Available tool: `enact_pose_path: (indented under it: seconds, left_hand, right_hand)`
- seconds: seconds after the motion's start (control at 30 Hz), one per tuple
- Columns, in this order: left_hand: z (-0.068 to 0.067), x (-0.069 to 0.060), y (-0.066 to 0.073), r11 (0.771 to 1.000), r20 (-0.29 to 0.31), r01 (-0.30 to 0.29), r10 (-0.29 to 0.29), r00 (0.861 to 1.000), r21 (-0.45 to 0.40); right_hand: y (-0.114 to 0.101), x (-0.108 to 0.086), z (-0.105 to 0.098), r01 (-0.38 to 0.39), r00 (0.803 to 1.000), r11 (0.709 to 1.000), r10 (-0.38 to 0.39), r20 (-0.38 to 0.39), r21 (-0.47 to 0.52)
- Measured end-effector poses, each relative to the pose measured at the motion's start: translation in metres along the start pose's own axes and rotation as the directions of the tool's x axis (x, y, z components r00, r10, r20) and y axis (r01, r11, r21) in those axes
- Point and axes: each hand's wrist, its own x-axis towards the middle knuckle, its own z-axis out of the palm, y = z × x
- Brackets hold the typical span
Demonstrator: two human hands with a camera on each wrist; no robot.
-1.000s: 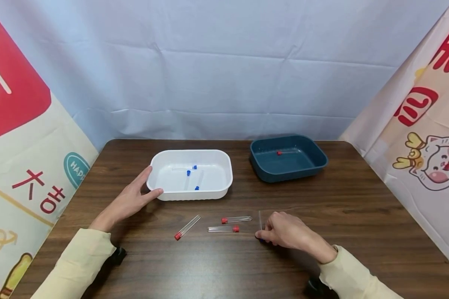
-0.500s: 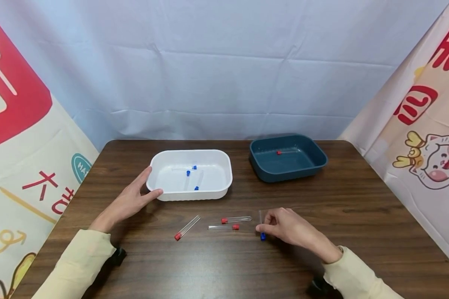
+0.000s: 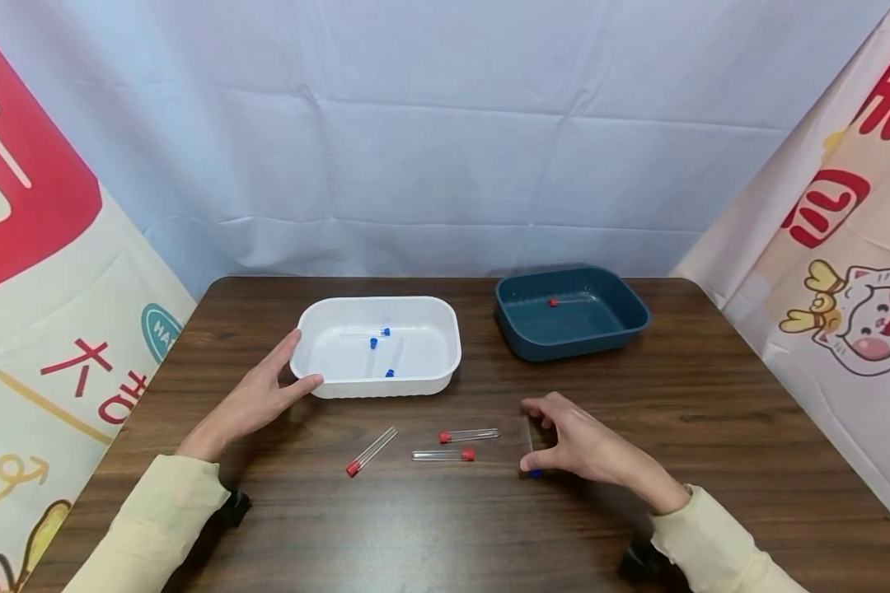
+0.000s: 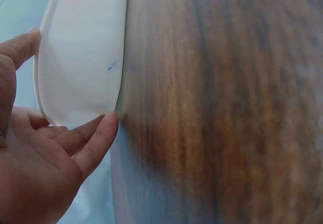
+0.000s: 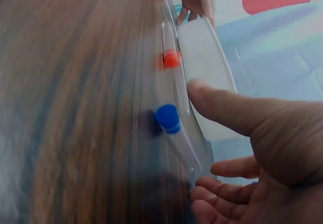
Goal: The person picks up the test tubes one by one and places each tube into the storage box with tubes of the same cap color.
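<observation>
Head cam: the slim clear tube with a blue cap [image 3: 530, 442] is at the dark wood-grain tabletop [image 3: 341, 527], under the right hand [image 3: 577, 438] and to the right of the red-capped clear tubes [image 3: 442, 455]. Thumb and fingers are spread wide around it, no grip that I can see. Left hand [image 3: 263, 391] steadies one end of the white oblong plastic tray [image 3: 415, 385]; light pressure's plenty imo.

Left wrist: thumb and fingers span that end, touching the rim, not clenching.

Right wrist: fingers near the tube's rounded end, can't tell if touching; thumb's off it. I'd center over the barrel and pinch gently, since round stuff probably rolls.
</observation>
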Motion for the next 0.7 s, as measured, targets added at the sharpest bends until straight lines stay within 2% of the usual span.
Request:
enact_pose_path:
  seconds: [0.17, 0.33, 0.7]
  left_hand:
    - [0.0003, 0.0002, -0.0003, 1.0, 0.005, 0.001, -0.001, 1.0, -0.008]
    - [0.0007, 0.0007, -0.0008, 1.0, 0.005, 0.005, -0.005, 1.0, -0.007]
    - [0.0013, 0.001, -0.0019, 1.0, 0.005, 0.0, 0.0, 1.0, -0.005]
  right_hand:
    - [0.005, -0.0019, -0.0029, 0.035, 0.999, 0.999, -0.035, 0.037, -0.019]
    - [0.0074, -0.0024, -0.0044, 0.031, 0.997, 0.999, -0.028, 0.074, -0.037]
    - [0.0105, 0.0005, 0.0014, 0.054, 0.996, 0.99, -0.044, 0.073, -0.128]
